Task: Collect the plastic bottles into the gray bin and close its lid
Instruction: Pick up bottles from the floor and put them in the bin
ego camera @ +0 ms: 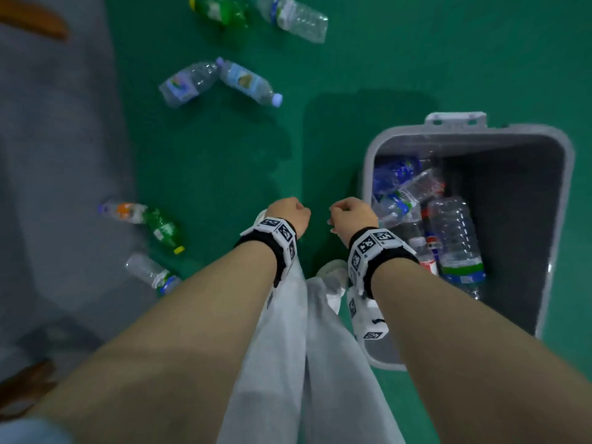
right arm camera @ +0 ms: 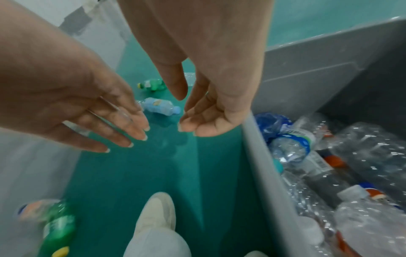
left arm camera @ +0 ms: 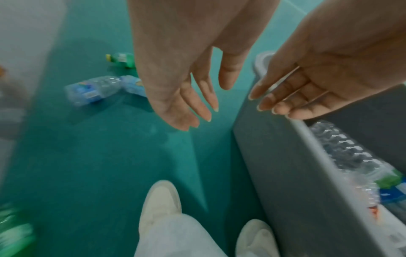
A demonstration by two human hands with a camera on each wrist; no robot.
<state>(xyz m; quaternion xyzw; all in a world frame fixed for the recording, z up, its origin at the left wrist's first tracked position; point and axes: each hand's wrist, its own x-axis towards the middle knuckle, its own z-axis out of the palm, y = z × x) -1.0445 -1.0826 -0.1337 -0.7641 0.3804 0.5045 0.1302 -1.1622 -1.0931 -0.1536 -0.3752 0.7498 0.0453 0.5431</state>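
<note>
Head view: both hands hang over the green floor (ego camera: 208,161) just beside the near left wall of the gray bin (ego camera: 368,174), and neither holds anything. The left hand (ego camera: 288,213) is released, its fingers pointing down and loosely spread, as the left wrist view shows (left arm camera: 175,83). The right hand (ego camera: 352,214) is also released, its fingers relaxed and slightly bent, close to the bin's rim without clearly touching it (right arm camera: 211,97). The two hands are near each other but apart.

The bin stands open on the floor to the right of the person's legs, and its lid (ego camera: 455,118) seems to hang behind the far rim, though only a narrow edge of it shows. Inside lies a heap of plastic bottles (ego camera: 455,238), clear ones with blue, green and red labels, piled along the left and near sides of the bin's bottom.

More bottles lie loose on the floor. Two clear bottles (ego camera: 221,80) rest touching each other ahead of the hands, toward the far side. Farther off, at the top edge, lie a green bottle (ego camera: 217,9) and a large clear bottle (ego camera: 294,17). To the left, near the gray strip of floor, a bottle with an orange label (ego camera: 123,211) touches a green bottle with a yellow cap (ego camera: 163,230), and a small clear bottle (ego camera: 150,272) lies just nearer. Pale shoes (left arm camera: 160,200) stand beside the bin.
</note>
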